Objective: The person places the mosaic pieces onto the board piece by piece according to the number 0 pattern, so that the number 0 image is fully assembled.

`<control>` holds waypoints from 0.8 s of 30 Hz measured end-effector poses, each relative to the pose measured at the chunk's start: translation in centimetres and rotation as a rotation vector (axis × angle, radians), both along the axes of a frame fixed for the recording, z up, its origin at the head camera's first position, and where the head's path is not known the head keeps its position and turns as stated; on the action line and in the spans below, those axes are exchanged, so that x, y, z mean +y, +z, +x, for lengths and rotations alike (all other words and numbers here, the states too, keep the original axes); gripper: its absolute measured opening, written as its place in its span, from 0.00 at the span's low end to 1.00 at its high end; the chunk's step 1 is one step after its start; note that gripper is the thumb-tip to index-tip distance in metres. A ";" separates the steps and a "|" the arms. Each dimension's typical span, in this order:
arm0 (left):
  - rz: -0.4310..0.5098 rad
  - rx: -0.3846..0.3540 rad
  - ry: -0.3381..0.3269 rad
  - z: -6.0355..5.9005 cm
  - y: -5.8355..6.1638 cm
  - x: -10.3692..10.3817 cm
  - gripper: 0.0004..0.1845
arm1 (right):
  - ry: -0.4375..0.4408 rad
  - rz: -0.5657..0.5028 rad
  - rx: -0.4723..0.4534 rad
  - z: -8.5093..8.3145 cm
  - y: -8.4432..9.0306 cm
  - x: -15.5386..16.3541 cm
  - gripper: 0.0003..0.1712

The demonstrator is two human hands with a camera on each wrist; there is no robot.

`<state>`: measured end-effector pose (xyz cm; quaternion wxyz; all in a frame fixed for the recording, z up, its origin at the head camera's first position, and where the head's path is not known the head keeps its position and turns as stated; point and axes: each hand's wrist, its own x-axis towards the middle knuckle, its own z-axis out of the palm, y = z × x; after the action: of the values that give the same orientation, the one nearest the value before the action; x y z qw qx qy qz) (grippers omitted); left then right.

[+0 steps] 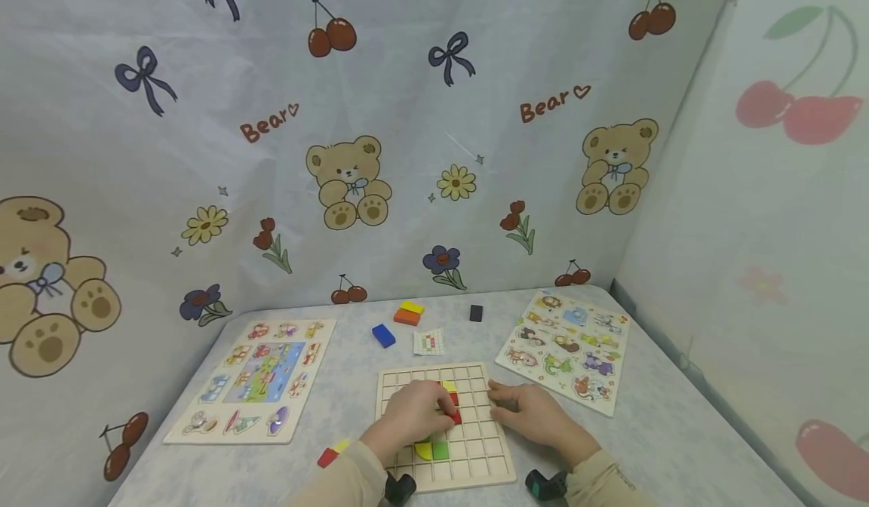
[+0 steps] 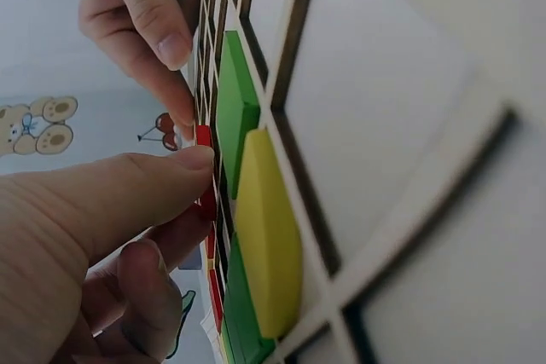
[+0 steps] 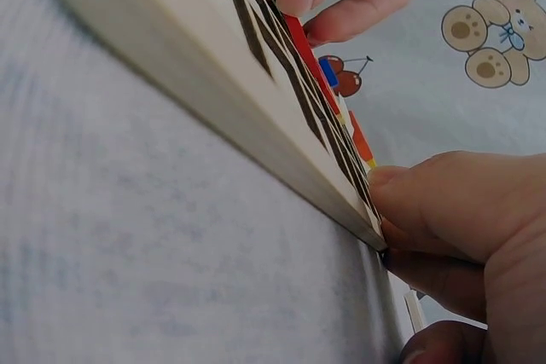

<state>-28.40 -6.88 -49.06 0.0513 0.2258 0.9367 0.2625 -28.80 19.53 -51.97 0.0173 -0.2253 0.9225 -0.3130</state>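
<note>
A wooden grid board (image 1: pixel 478 458) lies in front of me with several coloured pieces in its squares. My left hand (image 1: pixel 416 415) is over its middle, thumb and finger pinching a red tile (image 2: pixel 205 136) low against the grid. Close to that tile in the left wrist view are a green tile (image 2: pixel 236 104) and a yellow piece with a curved side (image 2: pixel 269 240). Another red tile (image 1: pixel 454 399) and a yellow one (image 1: pixel 449 386) show farther up, partly behind my fingers. At the board's right edge, my right hand (image 1: pixel 532 410) grips the rim, thumb on top.
Picture puzzle boards lie at the left (image 1: pixel 299 416) and right (image 1: pixel 563 341). Behind the grid are a small pattern card (image 1: pixel 428 342), a blue block (image 1: pixel 383 335), an orange block (image 1: pixel 406 317), a yellow block (image 1: pixel 412 307) and a black block (image 1: pixel 476 313). A red piece (image 1: pixel 327 458) lies by my left sleeve.
</note>
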 end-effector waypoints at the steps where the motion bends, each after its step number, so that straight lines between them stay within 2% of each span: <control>1: -0.001 0.006 -0.002 -0.1 0.0 0.0 0.04 | -0.001 0.001 0.000 0.0 0.0 -0.1 0.24; 7: -0.012 0.024 0.018 -0.4 0.1 -0.3 0.05 | 0.003 0.003 -0.006 -0.2 0.0 -0.4 0.25; 12: 0.041 -0.038 0.025 0.1 0.2 -1.7 0.02 | -0.007 0.000 -0.014 0.0 0.1 -0.7 0.24; 15: 0.099 -0.056 0.043 1.0 0.8 -4.0 0.07 | -0.016 -0.006 -0.013 0.0 0.1 -0.8 0.24; 19: 0.174 -0.059 0.091 2.6 2.5 -8.2 0.13 | -0.019 -0.009 -0.018 -0.1 0.1 -0.6 0.24; 22: 0.206 -0.057 0.157 3.7 3.2 -11.8 0.14 | -0.017 -0.011 -0.016 -0.1 0.1 -0.3 0.24; 24: 0.206 -0.060 0.217 4.3 3.1 -13.9 0.15 | -0.022 -0.015 -0.011 -0.2 0.1 -0.2 0.23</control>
<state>-24.14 -20.79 -45.94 0.0273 0.1195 0.9219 0.3676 -28.96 19.31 -51.89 0.0174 -0.2134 0.9225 -0.3212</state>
